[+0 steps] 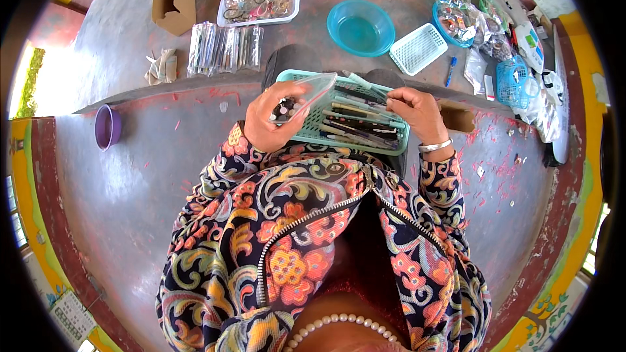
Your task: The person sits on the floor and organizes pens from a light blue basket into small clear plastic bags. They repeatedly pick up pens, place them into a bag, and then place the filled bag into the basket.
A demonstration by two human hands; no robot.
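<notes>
My left hand [264,127] is closed around a clear plastic bag [319,91], whose mouth flares toward the right. Dark and pale ends of a bundle of pens [285,109] show inside the bag, within my fingers. A mint-green basket [405,142] sits at my lap, holding many loose pens [365,120] laid mostly crosswise. Over the basket's right side is my right hand [422,114], its thumb and fingers pinched together. What lies in that pinch, if anything, I cannot make out. A pale pen [358,81] rests across the basket's far edge.
Packed pen bundles [225,49], an open cardboard box [174,8] and a white tray of bands [261,2] lie ahead left. A teal basin [360,27], an empty white basket [418,49] and a blue pen [451,70] are ahead right. A purple tub [107,128] stands left.
</notes>
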